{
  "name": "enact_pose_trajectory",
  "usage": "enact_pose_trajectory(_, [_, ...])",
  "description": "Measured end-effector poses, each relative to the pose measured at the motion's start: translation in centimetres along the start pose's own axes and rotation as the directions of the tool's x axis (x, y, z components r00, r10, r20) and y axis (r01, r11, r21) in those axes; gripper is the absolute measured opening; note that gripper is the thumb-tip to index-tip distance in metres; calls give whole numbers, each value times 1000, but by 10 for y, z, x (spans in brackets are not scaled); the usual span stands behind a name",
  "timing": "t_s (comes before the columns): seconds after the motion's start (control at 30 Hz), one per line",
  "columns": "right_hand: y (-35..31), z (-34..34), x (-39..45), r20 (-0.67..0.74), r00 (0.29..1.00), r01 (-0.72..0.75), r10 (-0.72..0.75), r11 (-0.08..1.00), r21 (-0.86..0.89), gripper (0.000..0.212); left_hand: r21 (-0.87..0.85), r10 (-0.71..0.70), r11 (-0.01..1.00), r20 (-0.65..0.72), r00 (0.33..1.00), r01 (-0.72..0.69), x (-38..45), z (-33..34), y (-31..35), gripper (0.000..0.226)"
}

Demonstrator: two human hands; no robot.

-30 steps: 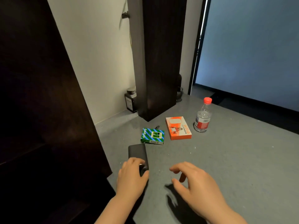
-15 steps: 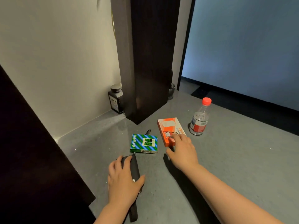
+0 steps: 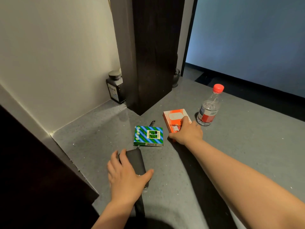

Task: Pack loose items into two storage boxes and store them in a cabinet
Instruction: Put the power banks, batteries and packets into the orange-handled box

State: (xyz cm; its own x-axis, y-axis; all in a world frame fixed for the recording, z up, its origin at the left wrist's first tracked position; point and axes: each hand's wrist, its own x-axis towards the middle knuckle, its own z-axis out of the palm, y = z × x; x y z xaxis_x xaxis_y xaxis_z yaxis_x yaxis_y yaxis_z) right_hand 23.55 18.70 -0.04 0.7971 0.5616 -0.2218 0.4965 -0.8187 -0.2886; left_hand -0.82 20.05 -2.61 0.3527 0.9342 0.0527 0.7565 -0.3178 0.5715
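Observation:
On the grey floor, my left hand [image 3: 127, 176] grips a flat black pouch [image 3: 135, 160], fingers on its left edge and thumb on its right. Further out, my right hand [image 3: 186, 133] grips the near end of an orange box [image 3: 173, 116], thumb at its near-left corner and fingers over the top. A green and blue striped box [image 3: 148, 136] lies flat between the two hands, untouched. A clear water bottle [image 3: 208, 109] with a red cap stands upright just right of the orange box. No storage box is in view.
A dark wooden post [image 3: 148, 55] rises behind the items. A small dark jar [image 3: 115, 86] stands against the white wall beside it. A dark cabinet panel [image 3: 33, 171] fills the left. A small dark object [image 3: 152, 123] lies behind the striped box.
My right hand reached from near my body out to the orange box and closed on its near end. My left hand stayed on the black pouch. The view moved closer.

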Motion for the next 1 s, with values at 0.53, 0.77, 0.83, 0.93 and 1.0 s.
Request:
enact_pose_trajectory(0.53, [96,18,-204,-349,931,238,-110,906,349,80,-149,62,988,140,988,-41,-53,-13,5,91])
enact_pose_trajectory(0.77, [130,-35,-250,-459,887,247,-41,883,399,80,-359,271,912,166,948,-198,-116,-14,67,87])
enact_pose_trajectory(0.83, [150,-51,-267,-485,875,227,-7,889,397,81,-409,357,873,167,919,-265,-130,-15,98,86])
enact_pose_trajectory(0.93, [189,-74,-296,-510,858,166,64,905,392,82,-480,478,805,174,861,-350,-154,-16,147,86])
enact_pose_trajectory(1.0, [217,-88,-317,-535,834,118,131,907,405,84,-535,580,730,155,800,-426,-171,-14,176,85])
